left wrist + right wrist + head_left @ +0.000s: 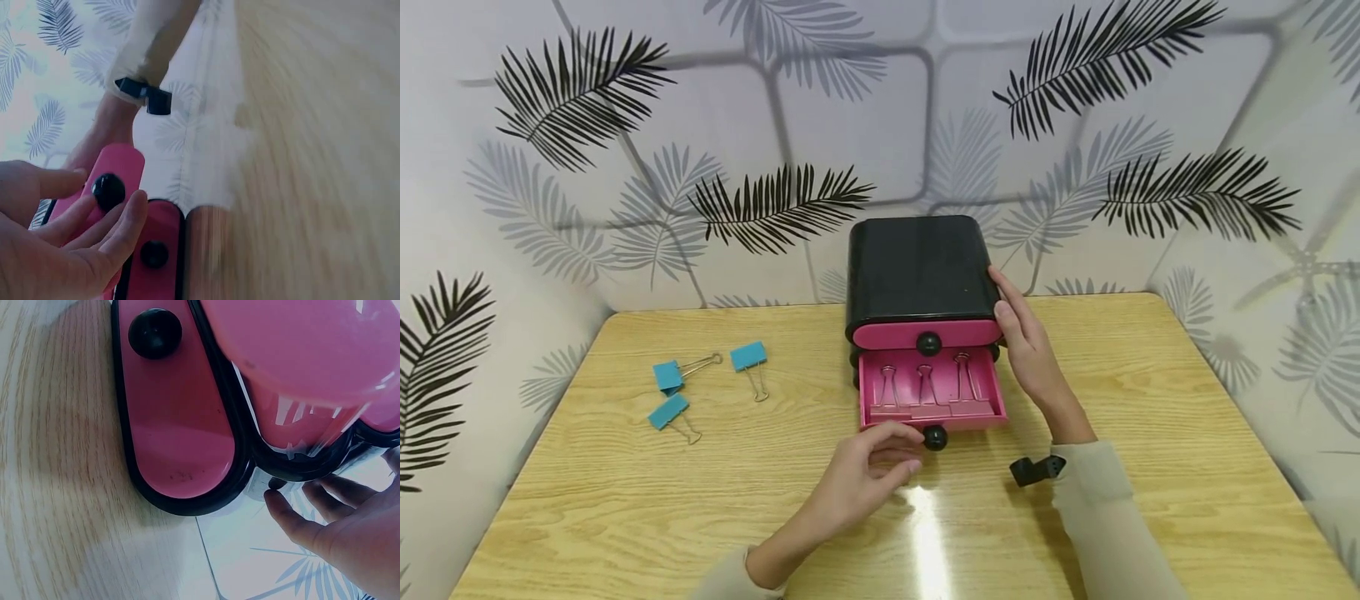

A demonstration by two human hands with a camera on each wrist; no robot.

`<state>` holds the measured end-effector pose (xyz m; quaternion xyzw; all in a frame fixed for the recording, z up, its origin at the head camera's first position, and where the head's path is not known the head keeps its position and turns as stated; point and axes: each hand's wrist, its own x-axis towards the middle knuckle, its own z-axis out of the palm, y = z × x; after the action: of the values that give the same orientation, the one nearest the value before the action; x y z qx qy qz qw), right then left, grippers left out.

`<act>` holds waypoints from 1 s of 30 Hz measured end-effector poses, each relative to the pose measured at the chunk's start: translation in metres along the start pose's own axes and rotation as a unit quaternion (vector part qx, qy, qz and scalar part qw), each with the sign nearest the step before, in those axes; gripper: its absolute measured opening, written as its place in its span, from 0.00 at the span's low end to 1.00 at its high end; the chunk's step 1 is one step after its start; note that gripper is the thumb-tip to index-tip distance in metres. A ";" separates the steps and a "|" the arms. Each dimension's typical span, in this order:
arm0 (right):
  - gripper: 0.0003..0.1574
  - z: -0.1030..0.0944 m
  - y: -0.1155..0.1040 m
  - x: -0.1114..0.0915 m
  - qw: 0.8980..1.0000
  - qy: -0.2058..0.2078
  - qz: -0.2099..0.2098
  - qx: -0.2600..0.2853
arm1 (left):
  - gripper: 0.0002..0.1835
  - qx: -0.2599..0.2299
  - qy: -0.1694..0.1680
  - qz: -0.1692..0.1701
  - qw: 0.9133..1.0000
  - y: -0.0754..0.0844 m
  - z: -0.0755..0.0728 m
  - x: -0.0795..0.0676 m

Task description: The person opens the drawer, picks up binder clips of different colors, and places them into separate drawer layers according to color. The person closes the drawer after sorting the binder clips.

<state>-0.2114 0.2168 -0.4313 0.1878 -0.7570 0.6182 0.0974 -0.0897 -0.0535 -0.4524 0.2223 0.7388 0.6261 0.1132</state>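
A small black cabinet point(921, 267) with pink drawers stands at the back of the table. Its middle drawer point(931, 423) is pulled out, and three binder clips point(925, 392) lie inside in a row. My left hand point(861, 475) is at the front of this drawer, index fingertip beside its round black knob point(108, 192); thumb and fingers are apart, not gripping it. My right hand point(1033, 354) rests its extended fingers point(294, 519) against the cabinet's right side. On the left of the table lie three blue binder clips point(748, 356).
The top drawer point(887, 336) and the bottom drawer point(147, 275) are closed, each with a black knob. A patterned wall covering point(850, 125) rises right behind the wooden table point(625, 517). A black camera mount point(1036, 471) sticks out from the right wrist.
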 end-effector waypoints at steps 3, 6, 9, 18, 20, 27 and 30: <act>0.31 0.001 0.001 0.000 1.000 0.001 0.002 0.003 | 0.14 -0.056 0.015 -0.014 0.998 0.000 0.005 -0.001; 0.31 0.002 0.002 0.000 1.000 0.000 0.002 0.006 | 0.17 -0.087 0.032 -0.020 0.996 -0.002 0.009 -0.004; 0.31 0.002 0.002 0.000 1.000 -0.001 0.000 0.005 | 0.20 -0.067 0.036 -0.005 0.997 -0.004 0.012 -0.003; 0.32 0.001 0.001 0.000 1.000 -0.004 0.001 -0.001 | 0.23 0.079 -0.002 0.038 0.996 -0.001 0.014 0.006; 0.32 0.001 0.000 0.000 1.000 -0.004 0.001 0.000 | 0.22 0.111 -0.001 0.051 0.992 -0.001 0.016 0.009; 0.32 0.000 0.001 0.000 1.000 -0.005 -0.003 0.001 | 0.15 0.193 0.045 0.078 0.977 -0.001 0.019 0.016; 0.32 0.000 0.001 -0.001 1.000 -0.006 -0.004 0.003 | 0.14 0.195 0.052 0.081 0.976 0.000 0.019 0.017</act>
<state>-0.2112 0.2170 -0.4326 0.1944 -0.7552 0.6187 0.0948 -0.0960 -0.0290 -0.4543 0.2661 0.8312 0.4876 -0.0223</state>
